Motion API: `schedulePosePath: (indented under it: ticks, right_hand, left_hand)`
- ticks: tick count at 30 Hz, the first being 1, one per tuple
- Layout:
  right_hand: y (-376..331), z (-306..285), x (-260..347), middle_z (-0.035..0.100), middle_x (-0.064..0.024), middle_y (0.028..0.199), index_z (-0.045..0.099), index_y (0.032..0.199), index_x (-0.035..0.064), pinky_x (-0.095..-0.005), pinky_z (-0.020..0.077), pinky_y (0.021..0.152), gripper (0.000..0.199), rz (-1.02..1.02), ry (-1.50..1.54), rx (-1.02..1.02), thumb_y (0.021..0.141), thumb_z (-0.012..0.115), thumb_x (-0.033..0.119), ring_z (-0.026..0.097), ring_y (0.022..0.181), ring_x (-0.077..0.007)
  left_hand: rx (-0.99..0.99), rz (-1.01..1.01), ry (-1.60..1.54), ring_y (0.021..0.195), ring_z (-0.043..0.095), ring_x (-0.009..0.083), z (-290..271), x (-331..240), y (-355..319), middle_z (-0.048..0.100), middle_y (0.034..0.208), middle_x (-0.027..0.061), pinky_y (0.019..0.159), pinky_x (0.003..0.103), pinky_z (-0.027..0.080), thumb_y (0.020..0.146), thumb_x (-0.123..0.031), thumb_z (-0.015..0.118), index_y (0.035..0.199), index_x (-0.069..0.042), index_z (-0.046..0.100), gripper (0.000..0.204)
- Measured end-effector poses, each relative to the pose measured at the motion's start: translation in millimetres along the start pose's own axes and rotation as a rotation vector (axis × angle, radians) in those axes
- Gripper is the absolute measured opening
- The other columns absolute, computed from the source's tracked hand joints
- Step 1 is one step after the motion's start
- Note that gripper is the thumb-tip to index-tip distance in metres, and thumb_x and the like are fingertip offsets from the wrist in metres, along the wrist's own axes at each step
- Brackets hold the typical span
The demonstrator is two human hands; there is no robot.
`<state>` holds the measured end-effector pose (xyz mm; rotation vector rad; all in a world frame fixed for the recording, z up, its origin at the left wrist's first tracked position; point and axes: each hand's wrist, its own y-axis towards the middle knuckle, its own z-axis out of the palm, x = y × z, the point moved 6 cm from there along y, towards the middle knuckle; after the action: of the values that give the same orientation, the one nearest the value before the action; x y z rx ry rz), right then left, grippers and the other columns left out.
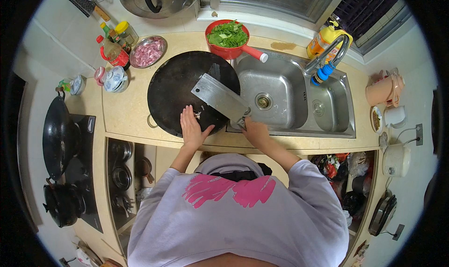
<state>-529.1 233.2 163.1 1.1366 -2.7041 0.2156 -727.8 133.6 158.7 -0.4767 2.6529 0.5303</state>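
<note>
A round black chopping board lies on the counter in front of me. My left hand rests on its near edge, palm down, with the fingers stretched out. Beside those fingertips are a few small whitish chopped bits, too small to name surely. My right hand is wrapped round the handle of a cleaver at the board's right edge, by the sink. The broad steel blade points up and left across the board, its flat side showing. Most of the handle is hidden in my grip.
The double steel sink adjoins the board on the right, below a curved tap. Behind stand a red colander of greens, a plate of sliced meat and several bottles. A black wok sits on the left hob.
</note>
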Motion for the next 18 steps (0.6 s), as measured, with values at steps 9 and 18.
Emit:
schedulePosePath:
  ticks: [9,18]
  right_hand:
    - [1.4,9.8,-11.7,0.063,-0.0142,0.068,0.046,0.094,0.0057,-0.0438,0.0500,0.054,0.026,-0.075,-0.034,0.084,0.080,0.058,0.024,0.064,0.065,-0.0336]
    - [-0.4,41.8,-28.2,0.064,-0.0172,0.072,0.049,0.100,0.0073,-0.0440,0.0499,0.056,0.031,-0.033,-0.017,0.122,0.081,0.059,0.030,0.064,0.066,-0.0339]
  left_hand:
    - [-0.043,-0.025,-0.025,0.117,0.034,0.0372,-8.0,17.2,-3.9,0.038,0.128,0.0215,0.100,0.045,0.027,0.068,-0.028,0.075,0.131,0.004,0.033,0.082]
    - [-0.070,-0.026,-0.198,0.093,0.052,0.0316,-6.9,27.6,2.1,0.054,0.103,0.0161,0.082,0.037,0.044,0.070,-0.007,0.070,0.107,0.001,0.059,0.039]
